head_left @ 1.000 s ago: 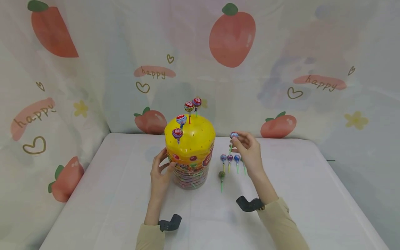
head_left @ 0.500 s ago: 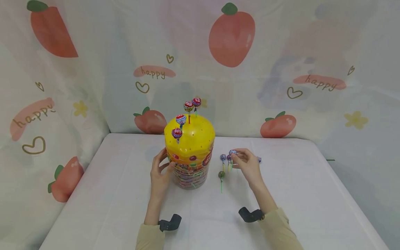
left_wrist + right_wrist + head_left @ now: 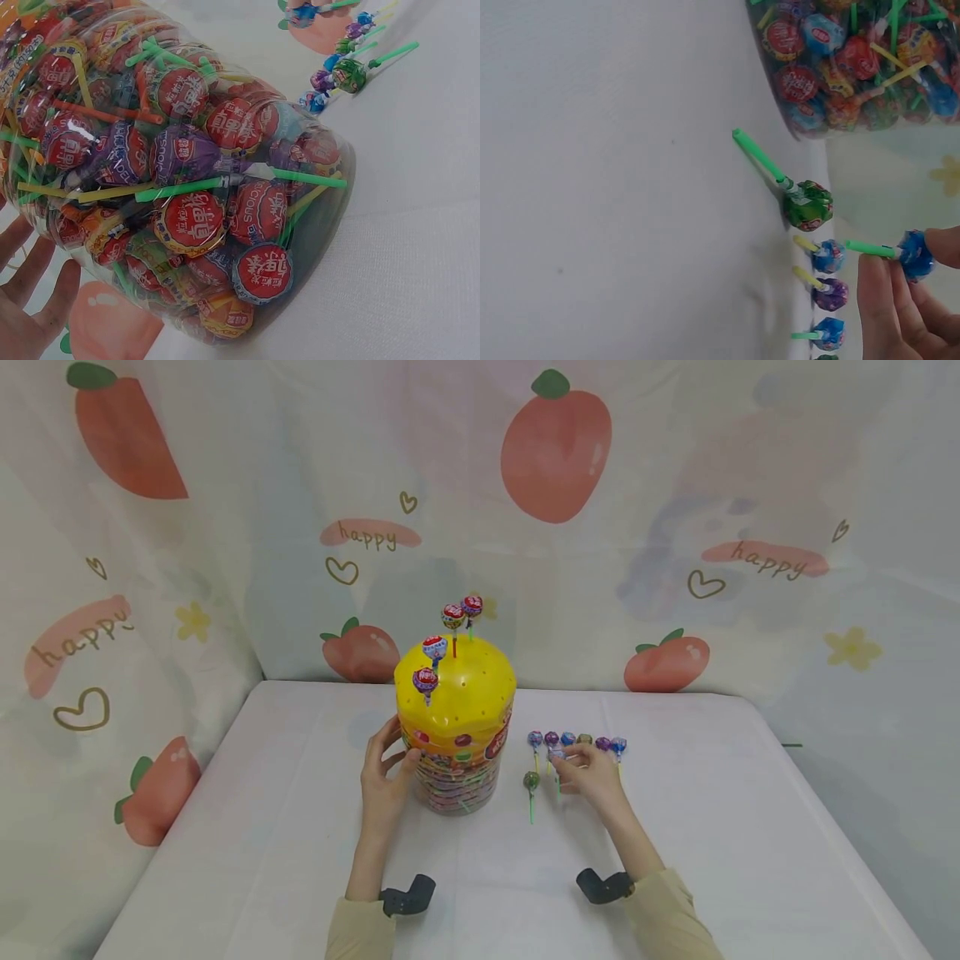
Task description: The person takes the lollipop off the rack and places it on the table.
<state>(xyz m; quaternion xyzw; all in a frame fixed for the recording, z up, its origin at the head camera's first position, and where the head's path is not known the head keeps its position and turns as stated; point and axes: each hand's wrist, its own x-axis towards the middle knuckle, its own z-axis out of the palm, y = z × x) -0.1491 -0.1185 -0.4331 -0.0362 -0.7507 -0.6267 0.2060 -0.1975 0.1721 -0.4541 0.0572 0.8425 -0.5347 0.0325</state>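
Note:
A clear jar of wrapped lollipops with a yellow lid (image 3: 472, 693) stands on the table, and several lollipops stand upright in its lid holes. My left hand (image 3: 386, 781) holds the jar's left side, thumb in front and fingers farther back. In the left wrist view its fingers lie against the clear wall (image 3: 259, 247). My right hand (image 3: 597, 777) pinches a blue-wrapped lollipop (image 3: 915, 256) by its head, the green stick pointing away from the fingers. It is low over the table, right of a green lollipop (image 3: 532, 781) that lies there.
Behind my right hand a row of lollipops, among them a purple one (image 3: 552, 738) and a blue one (image 3: 618, 745), lies on the white table (image 3: 300, 827). A patterned cloth (image 3: 480, 560) hangs behind the table. Black wrist cameras (image 3: 603, 887) sit on both forearms.
My right hand has come down and toward me with the blue lollipop, from behind the row to in front of it, uncovering the row's right end. The left hand and jar stay put.

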